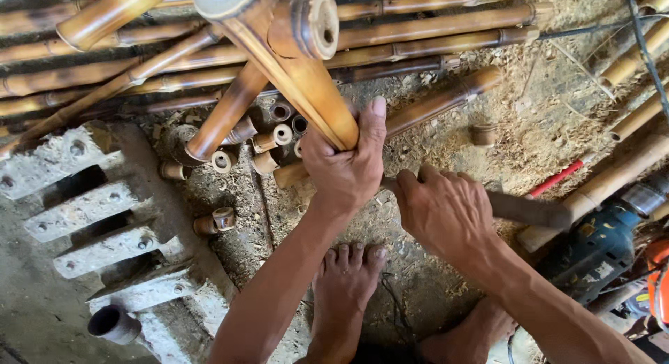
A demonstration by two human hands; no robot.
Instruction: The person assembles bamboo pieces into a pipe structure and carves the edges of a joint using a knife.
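My left hand (pixel 345 162) is wrapped around the lower end of a thick golden bamboo pole (pixel 300 78) that slants up to a joined bamboo frame (pixel 306 19) at the top. Just right of it, my right hand (pixel 446 210) is closed on a dark, long hand tool (pixel 533 209) lying roughly level, its left tip close to the pole's end. My bare feet (pixel 345 280) stand on the dusty ground below both hands.
Long bamboo poles (pixel 432 29) lie stacked across the top and right. Several short cut bamboo pieces (pixel 272 137) sit on the sawdust. A slotted concrete block (pixel 90 210) is at left, a teal power drill (pixel 599 245) and a red-handled tool (pixel 557 179) at right.
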